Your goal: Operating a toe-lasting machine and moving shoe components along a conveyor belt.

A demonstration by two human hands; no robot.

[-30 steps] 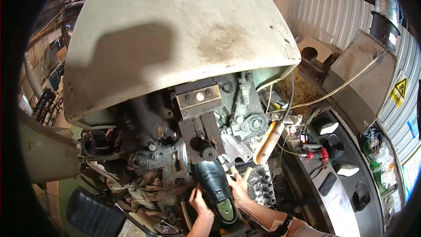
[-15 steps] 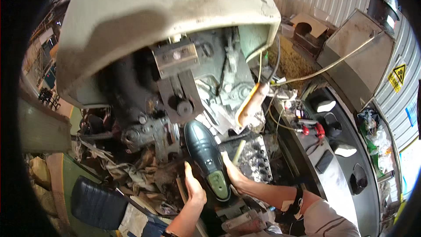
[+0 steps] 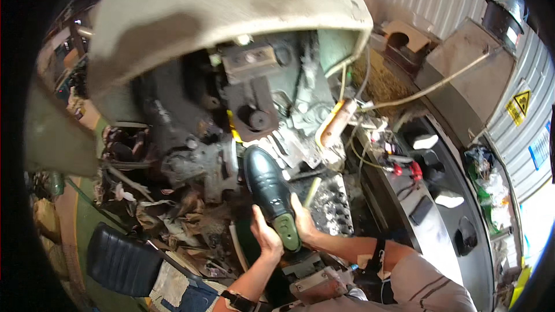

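A glossy black leather shoe (image 3: 266, 181) points toe-first to the machine, with a green shoe last (image 3: 287, 231) showing in its heel opening. My left hand (image 3: 267, 235) grips the heel end on the left side. Against the opposite side, my right hand (image 3: 302, 222) holds the shoe with fingers along the upper. Just beyond the toe stands the machine's dark metal block (image 3: 250, 112) with a round knob. Whether the toe touches it I cannot tell. The machine's large cream hood (image 3: 231, 0) arches above.
Right of the shoe lie a pale yellow stick (image 3: 313, 192) and a lamp-like orange-edged piece (image 3: 338, 124). Farther right, a dark conveyor-like surface (image 3: 448, 242) carries several black shoe parts, near a red-handled tool (image 3: 415, 170). A black padded seat (image 3: 122, 260) stands at lower left, near scraps (image 3: 167, 211).
My left hand has closed in from beside the shoe onto its heel end. My right hand stays on the shoe. The view has shifted slightly, and the toe remains near the block.
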